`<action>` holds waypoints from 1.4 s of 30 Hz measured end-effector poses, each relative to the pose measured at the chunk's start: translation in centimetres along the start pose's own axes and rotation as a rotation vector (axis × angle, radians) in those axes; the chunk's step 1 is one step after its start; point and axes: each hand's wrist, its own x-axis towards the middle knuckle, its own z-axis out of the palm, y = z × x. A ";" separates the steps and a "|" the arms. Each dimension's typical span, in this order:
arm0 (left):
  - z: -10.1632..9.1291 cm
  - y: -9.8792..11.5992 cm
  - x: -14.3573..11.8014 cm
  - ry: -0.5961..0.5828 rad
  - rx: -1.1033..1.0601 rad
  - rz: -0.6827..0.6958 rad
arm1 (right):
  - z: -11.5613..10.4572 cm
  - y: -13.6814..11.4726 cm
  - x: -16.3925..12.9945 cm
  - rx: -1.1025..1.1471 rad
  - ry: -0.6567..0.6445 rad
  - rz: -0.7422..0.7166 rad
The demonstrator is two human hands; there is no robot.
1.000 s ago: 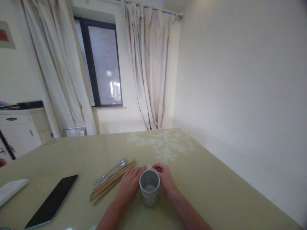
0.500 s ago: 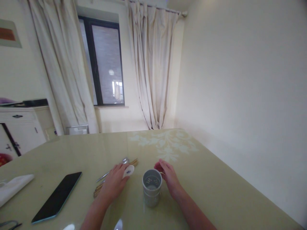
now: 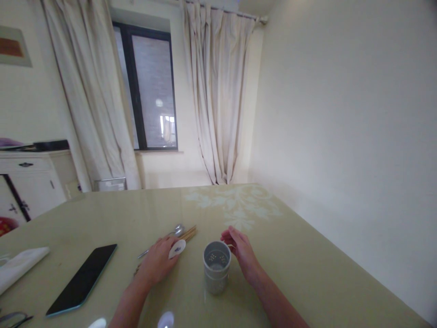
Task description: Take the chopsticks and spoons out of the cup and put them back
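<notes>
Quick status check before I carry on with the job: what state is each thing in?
Grey cup: upright, open-topped.
White oval piece: held in the left hand.
Right hand: fingers curled beside the cup; contact unclear.
Chopsticks: bunched, lying partly under the left hand.
Metal cutlery: lying beside the chopsticks, partly hidden.
Phone: flat, screen dark.
Curtains: drawn apart.
Window: looks shut.
Drawer: shut.

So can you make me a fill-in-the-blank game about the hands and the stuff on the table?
1. The gray cup stands ____ the left hand and the right hand.
2. The phone lies on the table with its screen facing ____.
3. The white oval piece is held in the ____ hand.

Missing words: between; up; left.
</notes>
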 end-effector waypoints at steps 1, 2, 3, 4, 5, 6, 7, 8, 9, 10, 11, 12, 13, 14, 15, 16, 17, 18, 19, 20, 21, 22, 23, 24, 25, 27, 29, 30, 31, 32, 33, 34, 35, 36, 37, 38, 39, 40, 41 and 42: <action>0.0 -0.2 0.1 0.014 -0.019 0.005 | 0.0 0.0 0.0 0.002 0.001 -0.001; 0.0 -0.4 0.2 0.034 -0.035 0.008 | 0.0 -0.1 0.0 0.002 0.003 -0.003; 0.0 -0.6 0.4 0.062 -0.039 0.002 | 0.0 -0.1 0.0 0.002 0.003 -0.006; -0.1 -0.8 0.5 0.098 -0.022 -0.017 | 0.0 -0.1 0.0 0.000 0.003 -0.008; -0.2 -0.9 0.6 0.140 0.018 -0.050 | 0.0 -0.1 0.0 -0.004 0.002 -0.010; -0.3 -1.1 0.7 0.186 0.077 -0.094 | 0.0 0.0 -0.1 -0.010 0.003 -0.012; -0.4 -1.4 0.8 0.231 0.143 -0.142 | 0.0 0.0 -0.1 -0.020 0.005 -0.016; -0.5 -1.6 0.9 0.268 0.206 -0.185 | 0.0 0.1 -0.2 -0.033 0.009 -0.021; -0.5 -1.8 1.0 0.295 0.256 -0.217 | 0.1 0.1 -0.2 -0.047 0.013 -0.023; -0.5 -2.0 1.1 0.311 0.287 -0.238 | 0.1 0.2 -0.3 -0.058 0.018 -0.025; -0.4 -2.3 1.1 0.315 0.303 -0.257 | 0.1 0.3 -0.3 -0.068 0.020 -0.026; -0.2 -2.5 1.2 0.310 0.306 -0.271 | 0.1 0.3 -0.4 -0.074 0.022 -0.028; 0.1 -2.8 1.4 0.297 0.301 -0.283 | 0.2 0.3 -0.5 -0.078 0.021 -0.030; 0.3 -3.0 1.5 0.280 0.290 -0.291 | 0.2 0.3 -0.6 -0.079 0.021 -0.033; 0.6 -3.2 1.6 0.263 0.276 -0.297 | 0.2 0.4 -0.6 -0.078 0.020 -0.035; 0.8 -3.4 1.7 0.249 0.264 -0.300 | 0.3 0.4 -0.7 -0.079 0.018 -0.035; 1.0 -3.5 1.8 0.239 0.254 -0.301 | 0.3 0.4 -0.8 -0.080 0.018 -0.033; 1.1 -3.6 1.9 0.231 0.247 -0.302 | 0.3 0.4 -0.8 -0.079 0.016 -0.032; 1.2 -3.7 1.9 0.226 0.242 -0.302 | 0.3 0.5 -0.8 -0.078 0.013 -0.033; 1.3 -3.8 2.0 0.224 0.241 -0.302 | 0.3 0.6 -0.8 -0.076 0.009 -0.036; 1.3 -3.8 1.9 0.223 0.241 -0.298 | 0.3 0.7 -0.7 -0.072 0.003 -0.040; 1.4 -3.9 1.9 0.224 0.242 -0.294 | 0.3 0.8 -0.7 -0.065 -0.003 -0.044; 1.4 -3.9 1.8 0.226 0.243 -0.291 | 0.3 0.9 -0.6 -0.058 -0.012 -0.045; 1.4 -3.8 1.8 0.231 0.244 -0.289 | 0.3 0.9 -0.5 -0.051 -0.024 -0.046; 1.3 -3.8 1.7 0.236 0.245 -0.287 | 0.2 0.9 -0.5 -0.046 -0.042 -0.049; 1.2 -3.5 1.5 0.250 0.248 -0.274 | -0.1 0.8 -0.6 -0.056 -0.110 -0.080; 1.1 -3.0 1.4 0.276 0.248 -0.249 | -0.5 0.5 -1.0 -0.100 -0.232 -0.160; 1.0 -2.5 1.4 0.291 0.247 -0.230 | -0.6 0.4 -1.3 -0.131 -0.301 -0.208; 1.0 -2.0 1.3 0.305 0.243 -0.204 | -0.8 0.2 -1.6 -0.169 -0.372 -0.248; 1.0 -1.3 1.3 0.314 0.236 -0.171 | -0.8 0.2 -2.0 -0.211 -0.432 -0.277; 1.1 -0.6 1.3 0.319 0.225 -0.134 | -0.8 0.1 -2.3 -0.261 -0.476 -0.291; 1.3 0.2 1.2 0.319 0.212 -0.096 | -0.8 0.2 -2.6 -0.315 -0.498 -0.294; 1.6 0.9 1.2 0.316 0.197 -0.060 | -0.6 0.4 -2.9 -0.371 -0.501 -0.293; 2.0 1.7 1.1 0.312 0.180 -0.028 | -0.4 0.6 -3.0 -0.420 -0.486 -0.297; 2.4 2.3 1.1 0.306 0.164 0.001 | -0.2 0.9 -2.9 -0.455 -0.449 -0.313; 2.8 2.8 1.0 0.297 0.154 0.021 | 0.0 1.2 -2.8 -0.478 -0.401 -0.333; 3.2 3.2 0.9 0.285 0.150 0.035 | 0.1 1.6 -2.5 -0.491 -0.344 -0.354; 3.5 3.4 0.9 0.273 0.151 0.043 | 0.3 1.9 -2.1 -0.497 -0.282 -0.371; 3.8 3.6 0.8 0.261 0.158 0.042 | 0.3 2.2 -1.7 -0.502 -0.227 -0.378; 4.0 3.7 0.8 0.252 0.168 0.031 | 0.4 2.4 -1.2 -0.508 -0.185 -0.378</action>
